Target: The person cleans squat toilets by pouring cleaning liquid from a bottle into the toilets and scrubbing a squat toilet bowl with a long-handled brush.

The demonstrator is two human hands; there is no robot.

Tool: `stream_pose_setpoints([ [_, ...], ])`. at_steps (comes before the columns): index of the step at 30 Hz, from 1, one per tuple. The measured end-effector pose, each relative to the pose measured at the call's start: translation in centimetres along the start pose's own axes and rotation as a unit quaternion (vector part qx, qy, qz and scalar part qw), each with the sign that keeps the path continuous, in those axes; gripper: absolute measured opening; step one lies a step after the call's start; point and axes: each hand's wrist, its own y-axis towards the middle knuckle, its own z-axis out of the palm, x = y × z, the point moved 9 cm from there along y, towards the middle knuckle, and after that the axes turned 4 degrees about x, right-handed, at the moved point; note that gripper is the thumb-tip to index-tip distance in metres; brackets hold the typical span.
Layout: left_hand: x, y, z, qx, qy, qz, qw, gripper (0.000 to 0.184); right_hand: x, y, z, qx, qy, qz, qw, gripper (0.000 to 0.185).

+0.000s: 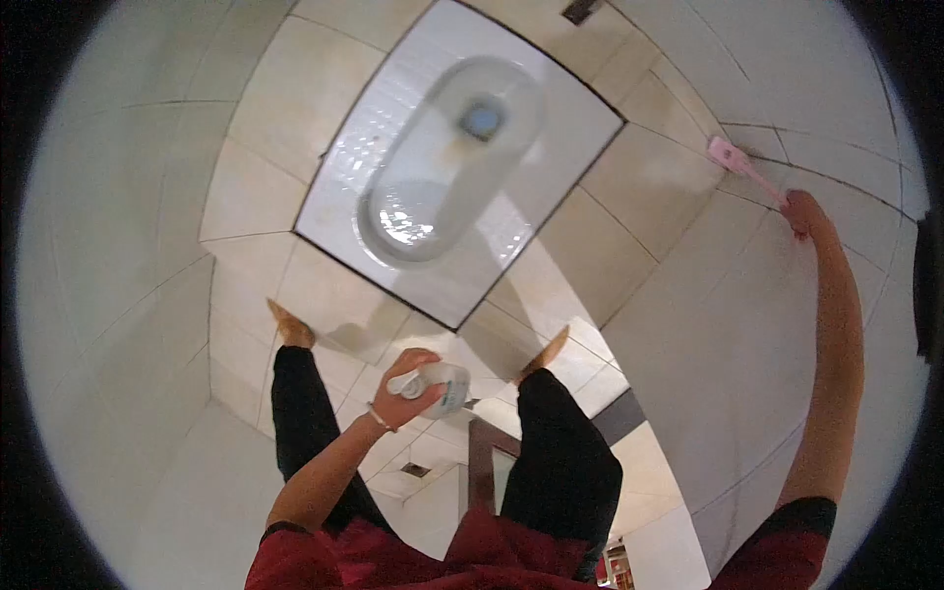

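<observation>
My left hand (400, 385) is wrapped round a whitish plastic bottle (450, 389) with a white top and bluish-green print, held between my legs above the floor. Whether that top is a pump or a spray head I cannot tell. Far to the right, my right arm reaches out, and my right hand (804, 213) grips the thin handle of a pink brush (729, 154). The brush head is at the grey tiled wall, close to the corner where it meets the floor; its bristles are hidden.
A white squat toilet (339, 202) is set in the beige tiled floor (629, 231) ahead, its bowl wet and shiny. Tiled walls rise on both sides. A floor drain (580, 11) lies at the top. My bare feet (295, 326) stand behind the toilet.
</observation>
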Motion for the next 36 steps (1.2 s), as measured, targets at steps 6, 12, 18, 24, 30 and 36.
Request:
stream_pose_setpoints([
  [6, 0.4, -0.2, -5.6, -0.061, -0.028, 0.001, 0.998, 0.037, 13.7, -11.1, -0.3, -0.032, 0.466, -0.079, 0.881, 0.037],
  [12, 3.7, -1.0, -11.2, -0.123, -0.039, -0.045, 0.991, 0.035, 41.0, -16.8, 6.8, 0.233, 0.616, -0.122, 0.742, 0.017],
  [18, -0.9, -0.2, -15.5, -0.104, 0.106, 0.083, 0.985, 0.037, 53.3, -3.1, 9.5, 0.253, 0.749, -0.013, 0.612, 0.024],
  [24, -2.4, -1.1, -18.1, -0.100, 0.055, 0.074, 0.991, 0.038, 56.8, -7.8, 8.1, 0.165, 0.827, -0.060, 0.533, 0.036],
  [30, -3.3, -2.3, -19.1, -0.120, 0.027, 0.082, 0.989, 0.038, 54.8, -26.0, 9.1, -0.167, 0.479, -0.298, 0.809, 0.028],
  [36, -3.2, -2.6, -20.4, -0.129, 0.019, 0.091, 0.987, 0.039, 62.2, -29.5, 8.3, 0.112, 0.130, -0.294, 0.940, 0.027],
])
